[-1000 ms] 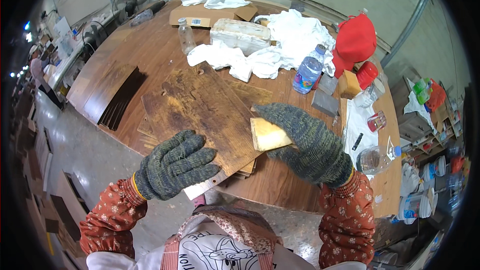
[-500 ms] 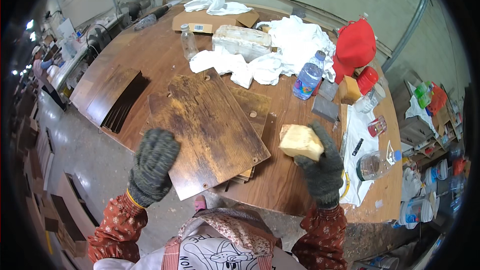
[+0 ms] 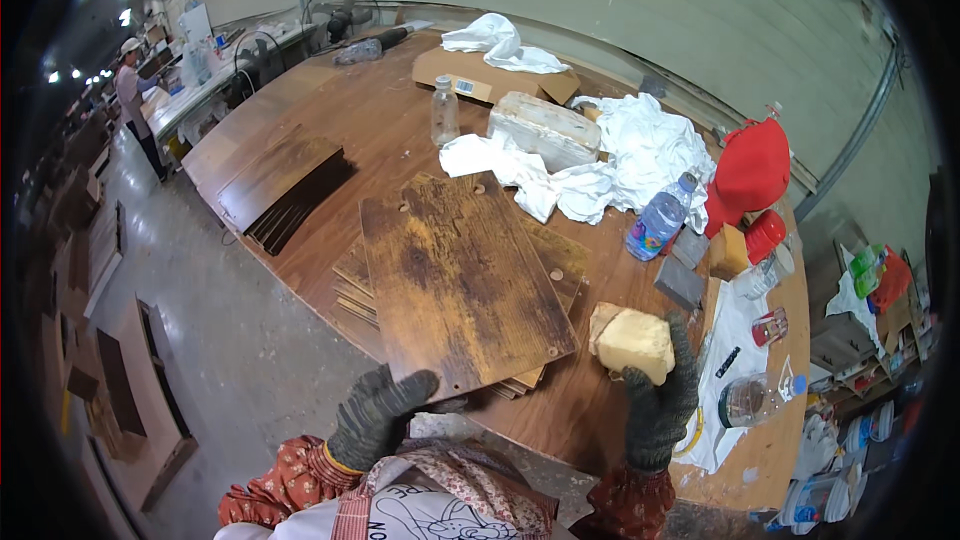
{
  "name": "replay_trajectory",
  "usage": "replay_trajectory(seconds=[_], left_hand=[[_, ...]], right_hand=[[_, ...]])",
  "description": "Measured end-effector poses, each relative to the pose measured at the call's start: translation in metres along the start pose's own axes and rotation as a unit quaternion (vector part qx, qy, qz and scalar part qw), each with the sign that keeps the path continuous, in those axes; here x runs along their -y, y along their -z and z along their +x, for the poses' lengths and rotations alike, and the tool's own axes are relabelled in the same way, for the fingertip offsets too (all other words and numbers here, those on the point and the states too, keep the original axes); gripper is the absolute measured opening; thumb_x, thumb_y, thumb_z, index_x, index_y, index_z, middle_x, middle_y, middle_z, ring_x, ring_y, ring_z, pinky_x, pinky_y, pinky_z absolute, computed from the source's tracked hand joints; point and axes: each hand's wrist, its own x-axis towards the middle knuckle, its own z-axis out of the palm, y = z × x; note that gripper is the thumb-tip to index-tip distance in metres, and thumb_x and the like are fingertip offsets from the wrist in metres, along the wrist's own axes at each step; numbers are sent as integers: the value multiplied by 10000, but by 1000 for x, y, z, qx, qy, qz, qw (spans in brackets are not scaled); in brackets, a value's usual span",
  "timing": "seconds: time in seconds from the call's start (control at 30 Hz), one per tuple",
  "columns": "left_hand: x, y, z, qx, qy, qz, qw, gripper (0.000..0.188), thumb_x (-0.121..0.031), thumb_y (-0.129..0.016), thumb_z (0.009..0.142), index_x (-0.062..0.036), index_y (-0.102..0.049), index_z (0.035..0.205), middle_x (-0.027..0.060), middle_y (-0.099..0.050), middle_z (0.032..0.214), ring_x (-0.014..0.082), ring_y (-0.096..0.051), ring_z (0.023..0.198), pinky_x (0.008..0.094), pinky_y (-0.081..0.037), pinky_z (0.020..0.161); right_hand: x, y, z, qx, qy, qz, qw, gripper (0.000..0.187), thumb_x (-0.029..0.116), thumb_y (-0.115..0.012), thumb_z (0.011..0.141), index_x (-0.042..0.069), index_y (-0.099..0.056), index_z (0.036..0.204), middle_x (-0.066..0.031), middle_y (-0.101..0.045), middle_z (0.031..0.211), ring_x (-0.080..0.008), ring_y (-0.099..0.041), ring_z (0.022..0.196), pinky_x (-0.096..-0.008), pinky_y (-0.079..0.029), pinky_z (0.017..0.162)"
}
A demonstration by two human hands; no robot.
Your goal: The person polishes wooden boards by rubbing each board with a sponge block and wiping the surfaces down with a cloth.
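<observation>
A dark stained wooden panel lies on top of a stack of similar panels at the near edge of the big wooden table. My left hand, in a grey knit glove, grips the panel's near corner. My right hand, gloved the same, holds a yellow sponge block just right of the panel, low over the table.
White rags, a white foam box, two plastic bottles, a red cap, jars and a cardboard sheet crowd the table's far and right side. Another panel stack lies left. A person stands far left.
My right hand has pulled the sponge off the panel to the right and back toward me. My left hand has slid from the panel's face to its near corner.
</observation>
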Motion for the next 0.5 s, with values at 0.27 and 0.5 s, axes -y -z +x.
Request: replay_trajectory(seconds=[0.27, 0.5], left_hand=[[-19, 25, 14, -20, 275, -210, 938, 357, -201, -698, 878, 96, -686, 1076, 210, -729, 1009, 346, -721, 901, 457, -587, 855], [-38, 73, 43, 387, 146, 121, 902, 400, -274, -820, 837, 13, -727, 1099, 132, -760, 1020, 210, -716, 939, 342, -553, 860]], right_hand=[[-53, 76, 27, -67, 61, -441, 893, 623, 60, -691, 832, 1, -499, 1422, -211, -602, 1321, -367, -577, 1224, -454, -431, 1075], [-92, 101, 44, 99, -33, -627, 772, 872, 300, -814, 720, 45, -449, 1470, -267, -466, 1452, -447, -390, 1376, -524, -311, 1154]])
